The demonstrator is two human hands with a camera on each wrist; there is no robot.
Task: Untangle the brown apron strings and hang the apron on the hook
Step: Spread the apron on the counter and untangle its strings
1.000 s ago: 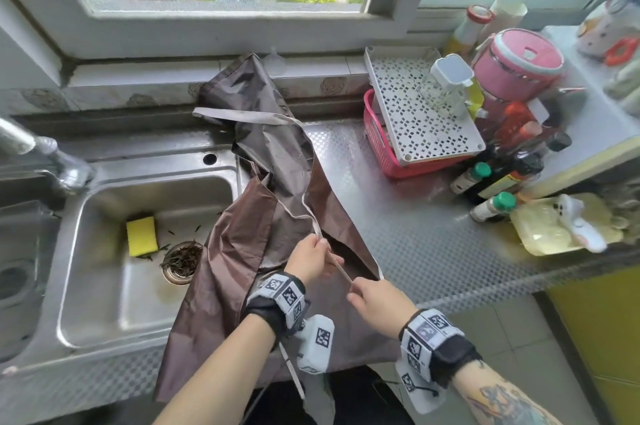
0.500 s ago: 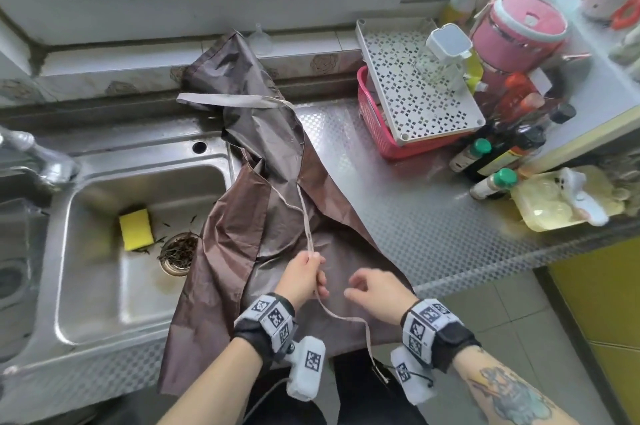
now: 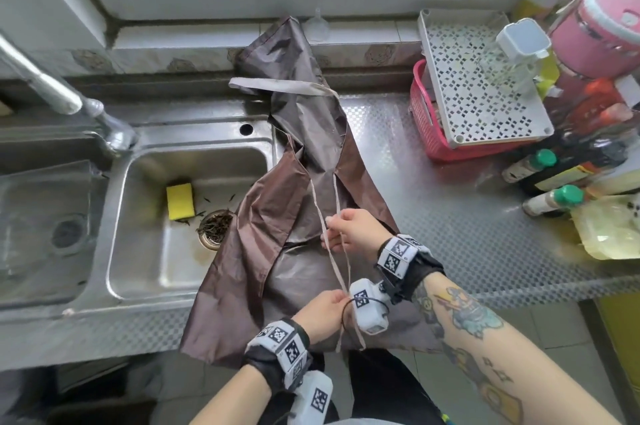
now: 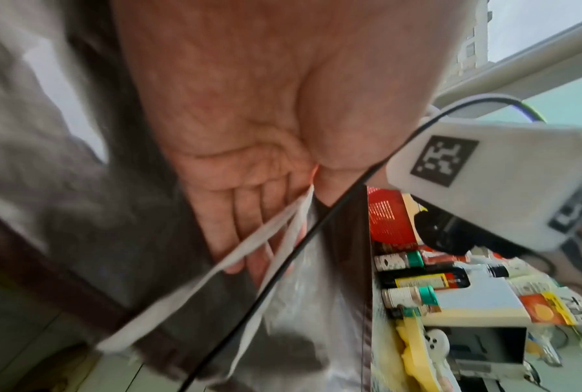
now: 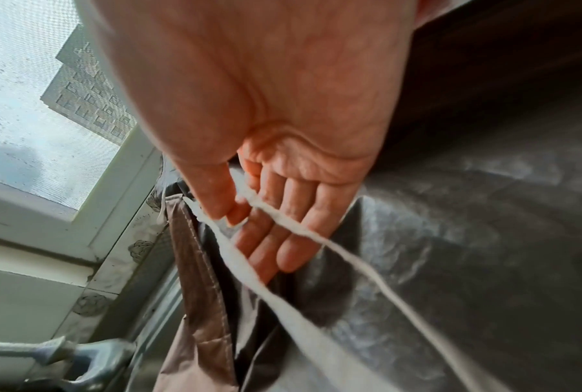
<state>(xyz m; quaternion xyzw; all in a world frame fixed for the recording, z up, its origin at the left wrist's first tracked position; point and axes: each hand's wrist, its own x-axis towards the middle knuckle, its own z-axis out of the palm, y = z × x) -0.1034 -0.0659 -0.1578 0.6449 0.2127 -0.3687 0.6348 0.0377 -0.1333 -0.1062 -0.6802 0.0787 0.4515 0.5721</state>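
Strings (image 3: 337, 251) run in two pale strands from the brown apron (image 3: 277, 216), which lies draped over the tabletop (image 3: 433, 202) edge and sink (image 3: 194, 161) rim, at 12 o'clock from the person. Left hand (image 3: 322, 313) pinches both strands at the 6 o'clock end; right hand (image 3: 353, 230) pinches them farther up, toward 12 o'clock. Each grip is closed on the strings. Recommended procedure: keep the strands taut between the two grips, slide the right grip along to separate them, and avoid jerking. Count: one apron, two visible strands, one yellow sponge (image 3: 179, 201), one clear hook (image 3: 317, 24) on the tiles at 12 o'clock.
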